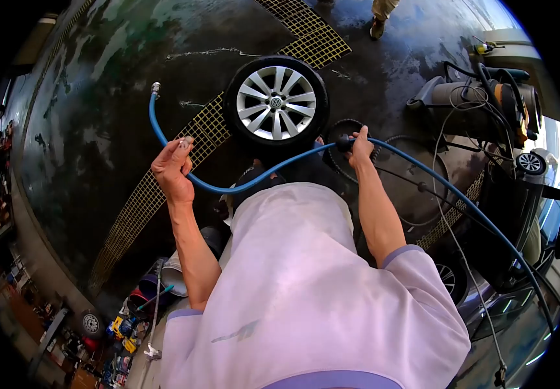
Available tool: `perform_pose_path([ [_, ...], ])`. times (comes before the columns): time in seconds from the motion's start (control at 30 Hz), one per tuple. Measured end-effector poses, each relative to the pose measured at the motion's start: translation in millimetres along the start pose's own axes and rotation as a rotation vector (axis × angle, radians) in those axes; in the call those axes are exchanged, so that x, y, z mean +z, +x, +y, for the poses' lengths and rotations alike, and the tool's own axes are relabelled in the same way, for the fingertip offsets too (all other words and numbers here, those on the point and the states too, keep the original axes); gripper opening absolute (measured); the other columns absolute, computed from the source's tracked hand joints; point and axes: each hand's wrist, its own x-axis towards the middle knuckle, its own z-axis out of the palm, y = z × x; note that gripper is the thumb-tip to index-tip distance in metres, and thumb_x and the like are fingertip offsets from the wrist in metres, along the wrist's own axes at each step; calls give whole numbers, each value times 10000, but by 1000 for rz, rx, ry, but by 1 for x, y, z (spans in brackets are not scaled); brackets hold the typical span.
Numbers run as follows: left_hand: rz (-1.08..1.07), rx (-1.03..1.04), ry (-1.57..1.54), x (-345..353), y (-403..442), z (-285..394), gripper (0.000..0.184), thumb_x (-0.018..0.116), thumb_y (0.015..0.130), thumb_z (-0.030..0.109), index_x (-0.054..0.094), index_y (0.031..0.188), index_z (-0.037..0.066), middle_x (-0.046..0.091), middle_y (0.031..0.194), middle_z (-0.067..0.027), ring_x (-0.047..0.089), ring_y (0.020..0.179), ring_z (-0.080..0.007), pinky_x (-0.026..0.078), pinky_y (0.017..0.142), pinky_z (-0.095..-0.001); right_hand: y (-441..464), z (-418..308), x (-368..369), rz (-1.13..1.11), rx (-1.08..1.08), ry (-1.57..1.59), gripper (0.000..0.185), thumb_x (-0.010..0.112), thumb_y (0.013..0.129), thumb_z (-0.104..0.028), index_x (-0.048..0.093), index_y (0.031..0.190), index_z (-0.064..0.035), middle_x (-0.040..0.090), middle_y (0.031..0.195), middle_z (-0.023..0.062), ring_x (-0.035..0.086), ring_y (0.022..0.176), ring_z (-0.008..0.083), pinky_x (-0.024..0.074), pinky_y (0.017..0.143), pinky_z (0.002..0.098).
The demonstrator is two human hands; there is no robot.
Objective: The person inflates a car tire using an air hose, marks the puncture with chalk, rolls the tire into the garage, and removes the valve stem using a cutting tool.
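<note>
A blue hose (254,187) runs across in front of my body, its metal end fitting (155,86) raised at the upper left. My left hand (175,170) is closed in a pinch close to the hose; a small pale thing shows at its fingertips, too small to name. My right hand (360,148) is closed on the hose beside a dark round part (344,144). Beyond my hands, a wheel with a silver rim (276,102) and black tyre lies face up on the wet floor.
Yellow floor grating (315,40) crosses the dark floor (124,39). A machine with hoses (455,97) stands at the right, near a dark car (494,246). Buckets (175,269) and clutter lie lower left. Another person's foot (376,28) shows at the top.
</note>
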Motion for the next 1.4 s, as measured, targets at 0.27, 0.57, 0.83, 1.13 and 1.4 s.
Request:
perform_pose_path([
  [0.27,-184,-107,383,119,-26,-35,116,766,832,70,767,926,3,628,790,51,391,628,-8,277,567,-184,56,-11,-48,239,310,40,719,550,917,-616,553,1231,31,604,1196,183,647,920,338,532,863,520],
  [0.57,-281,25,629,172,21,-84,130,790,821,93,770,923,14,664,822,40,394,600,0,271,518,-186,40,-1,-133,-219,754,-515,1249,226,709,-984,523,1305,73,640,1181,273,647,1011,411,526,874,495],
  [0.83,-141,9,437,124,98,-142,122,799,802,83,770,898,13,643,786,47,369,583,-9,266,507,-197,-27,-34,-138,-15,489,-1073,974,196,931,-752,669,861,97,683,708,207,671,549,317,552,506,384],
  [1.13,23,40,368,66,156,-234,132,790,797,108,766,889,17,660,785,28,374,545,-14,273,493,-202,-60,-35,-67,72,-265,-2081,625,446,975,-490,706,823,57,706,741,200,706,628,348,581,639,412],
  [1.4,47,162,390,63,151,-358,138,791,776,78,768,909,50,680,825,-4,486,554,-44,303,448,-206,129,8,80,-435,-363,-1657,478,546,930,-410,681,800,31,686,689,192,700,701,360,545,727,437],
])
